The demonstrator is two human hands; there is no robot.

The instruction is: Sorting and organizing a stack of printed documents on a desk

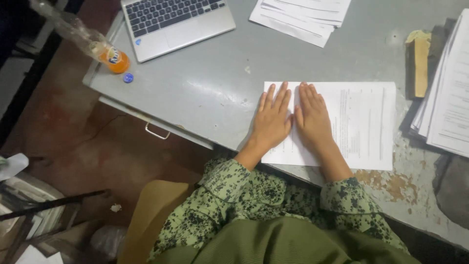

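- Left hand (271, 120) lies flat and open, palm down, fingers stretched forward, pressing on the left part of a white printed sheet of paper (364, 124); it grips nothing.
- Right hand (311, 117) lies the same way just beside it, open and flat on the same sheet, thumbs almost touching; it too holds nothing.
- Both forearms come out of green sleeves with a dark flower print (222, 188), which cross the near edge of the table.
- That white sheet lies flat at the near edge of the grey metal table (215, 78), its long side running left to right, with lines of small print showing on the right half.
- A metal drawer handle (157, 131) hangs under the table's left near edge, above a reddish-brown floor (73, 132).
- To the right, a thick stack of printed white papers (449, 88) rests at the table's right edge, well apart from the hands.
- Just left of that stack stands a worn yellowish block (419, 61); what it is made of I cannot tell.
- Farther off, a blue bottle cap (128, 77) sits near the table's left corner, beside a clear plastic bottle with a little orange drink (105, 51) lying tilted over that corner.
- At the far edge, a silver laptop with a dark keyboard (176, 22) lies open, and a loose pile of white sheets (303, 17) lies to its right.
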